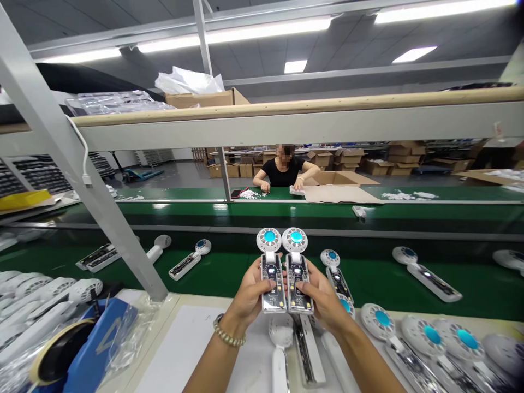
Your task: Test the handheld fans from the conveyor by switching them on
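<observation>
Side by side above the bench edge, two white devices with round vented heads and clear-covered bodies are held upright. My left hand (250, 288) is closed round the left device (273, 297), its thumb on the clear cover. The right device (301, 301) sits in my right hand (323, 297), thumb pressed on its front. Both heads have a blue centre, and a small light shows on each body. Below my hands, several similar devices lie on the white bench, among them a clear-covered one (310, 355) and a white one (280, 365).
A green conveyor belt (241, 267) carries spaced devices. More devices crowd the right bench and left side, near a blue tape dispenser (92, 349). A slanted metal post (94, 180) rises at left, a shelf (286, 123) crosses above. A person (285, 172) sits opposite.
</observation>
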Available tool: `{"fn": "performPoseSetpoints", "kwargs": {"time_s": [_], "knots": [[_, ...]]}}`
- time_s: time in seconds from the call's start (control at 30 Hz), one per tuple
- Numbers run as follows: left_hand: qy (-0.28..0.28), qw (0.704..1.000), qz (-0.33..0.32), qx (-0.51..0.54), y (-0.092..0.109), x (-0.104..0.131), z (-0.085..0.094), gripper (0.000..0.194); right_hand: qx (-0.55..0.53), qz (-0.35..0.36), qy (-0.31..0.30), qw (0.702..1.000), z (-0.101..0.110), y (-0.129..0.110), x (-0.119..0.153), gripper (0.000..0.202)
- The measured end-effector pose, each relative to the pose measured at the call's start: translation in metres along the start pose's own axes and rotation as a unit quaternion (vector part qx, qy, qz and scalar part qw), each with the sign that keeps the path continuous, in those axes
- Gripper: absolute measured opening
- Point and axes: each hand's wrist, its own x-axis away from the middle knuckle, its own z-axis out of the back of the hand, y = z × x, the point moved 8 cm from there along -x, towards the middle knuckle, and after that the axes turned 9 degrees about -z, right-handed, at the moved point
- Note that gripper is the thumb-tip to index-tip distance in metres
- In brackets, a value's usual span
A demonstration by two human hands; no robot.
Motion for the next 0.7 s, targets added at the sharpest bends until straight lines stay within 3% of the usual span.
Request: {"fn": "performPoseSetpoints", "kwargs": {"time_s": [0.53, 0.63, 0.7], "knots": [[0.000, 1.000, -0.005, -0.010, 0.000, 0.001, -0.003, 0.059, 0.001, 0.012, -0.001, 1.000, 0.001, -0.003, 0.002, 0.056], [0.010, 1.000, 0.014, -0.005, -0.007, -0.003, -0.009, 0.058, -0.023, -0.014, 0.035, 0.999, 0.013, -0.003, 0.004, 0.047], [0.025, 0.997, 0.068, -0.012, -0.027, -0.014, -0.016, 0.044, -0.031, -0.080, 0.067, 0.994, 0.033, 0.000, 0.003, 0.038]]}}
